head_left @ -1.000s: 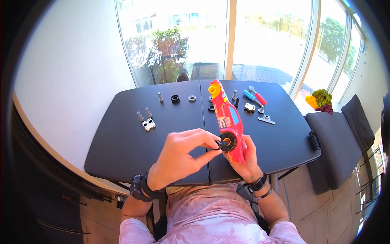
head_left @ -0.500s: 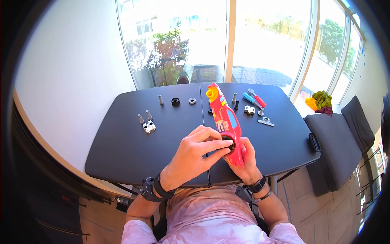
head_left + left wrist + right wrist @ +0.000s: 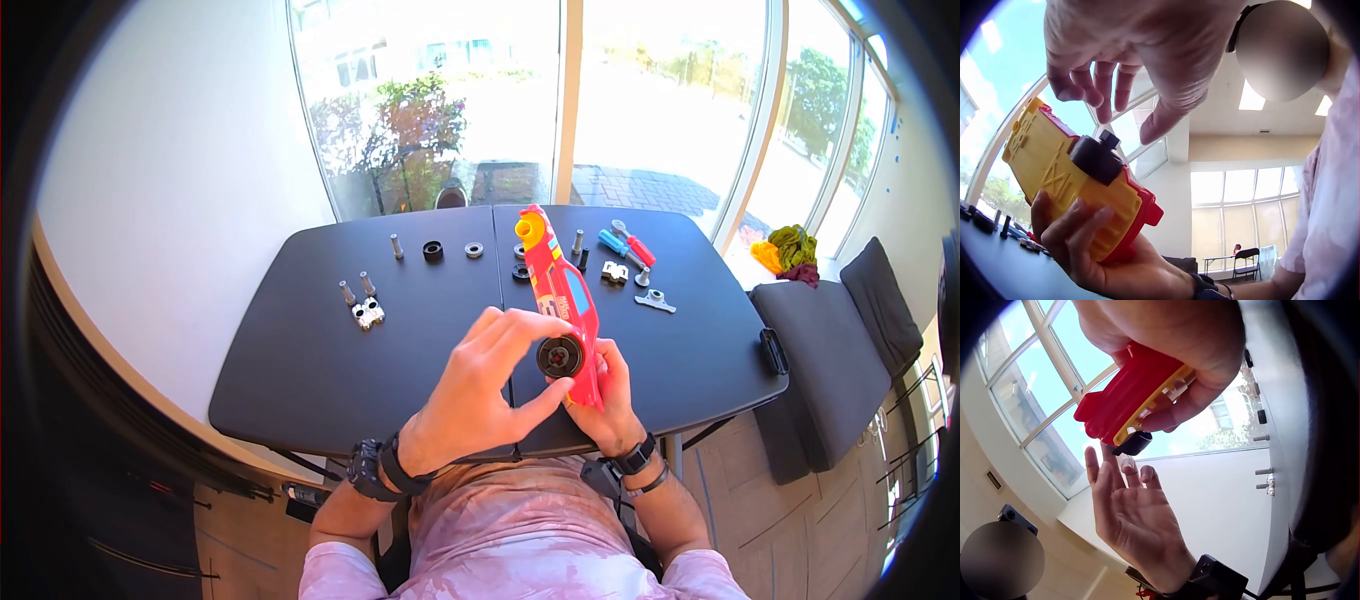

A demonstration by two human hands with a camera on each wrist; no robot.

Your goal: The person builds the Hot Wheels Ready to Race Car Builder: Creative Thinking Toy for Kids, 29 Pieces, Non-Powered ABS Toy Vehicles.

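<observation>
My right hand (image 3: 612, 400) grips a red and yellow toy car (image 3: 565, 285), held on end above the near side of the table. A black wheel (image 3: 560, 357) sits on the side of the car that faces left. In the left wrist view a small black stub (image 3: 1109, 139) sticks out from the wheel. My left hand (image 3: 485, 385) is spread beside the wheel, thumb below and fingers above it. The left wrist view shows a gap between those fingertips and the stub. My right fingers (image 3: 1079, 234) curl over the car's yellow underside.
On the black table (image 3: 290, 370) stand several grey bolts (image 3: 396, 246), a black ring (image 3: 432, 250), a grey ring (image 3: 473, 250) and a silver block (image 3: 367, 313). Further right lie blue- and red-handled tools (image 3: 625, 240), a silver part (image 3: 614, 270) and a grey bracket (image 3: 655, 299).
My left hand pinched a black part at the wheel's centre, then pressed fingers against the wheel. Now its fingers have spread off it, and the part sits in the wheel. My right hand keeps its hold.
</observation>
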